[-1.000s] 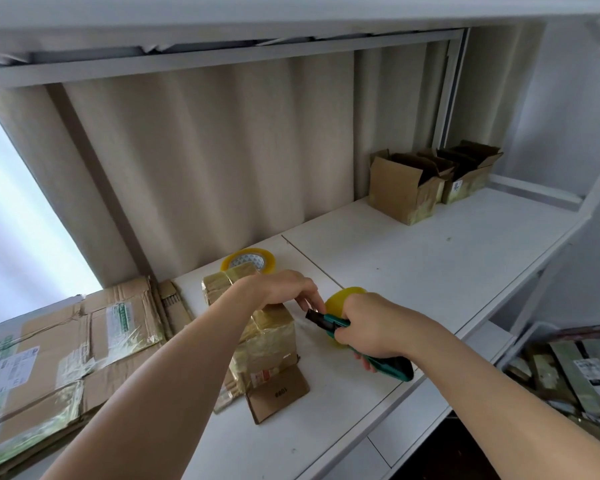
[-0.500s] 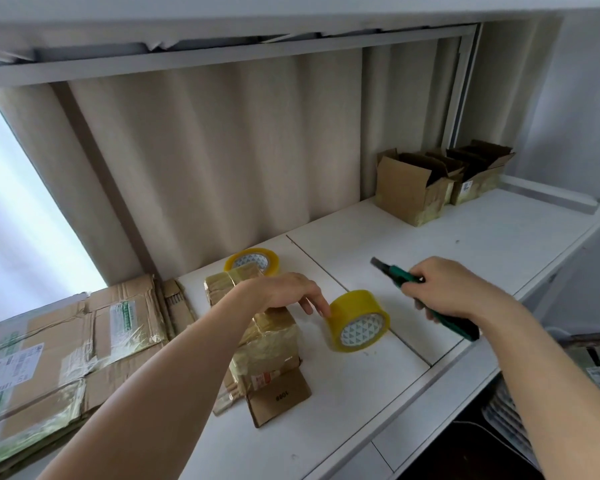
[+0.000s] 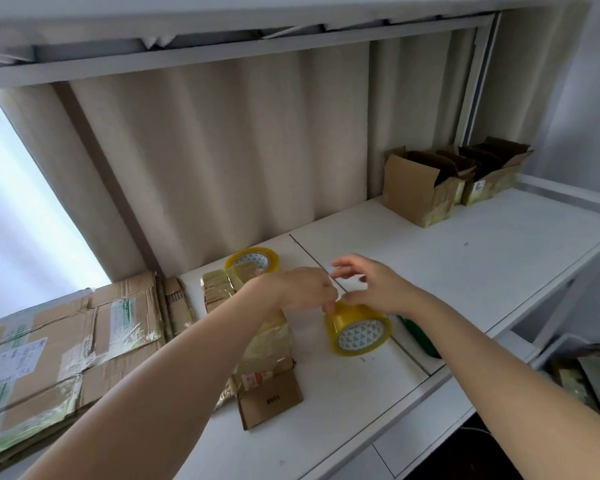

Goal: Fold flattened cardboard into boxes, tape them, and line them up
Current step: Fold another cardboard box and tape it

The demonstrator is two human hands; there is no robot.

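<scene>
Beyond the tape roll (image 3: 359, 332), folded boxes (image 3: 454, 183) stood lined up. The left hand (image 3: 305, 289) pinched its tape end; the right hand (image 3: 371, 285) hovered open; flat cardboard (image 3: 66, 344) remained.

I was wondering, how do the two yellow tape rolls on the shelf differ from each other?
The near tape roll stands on its edge, its patterned core facing the camera; the far tape roll lies flat by the curtain, hole upward. Both hands, the left hand and right hand, are at the near roll; nothing touches the far one, partly hidden behind the taped cardboard. Both share yellowish tape and a white, triangle-patterned core.
</scene>
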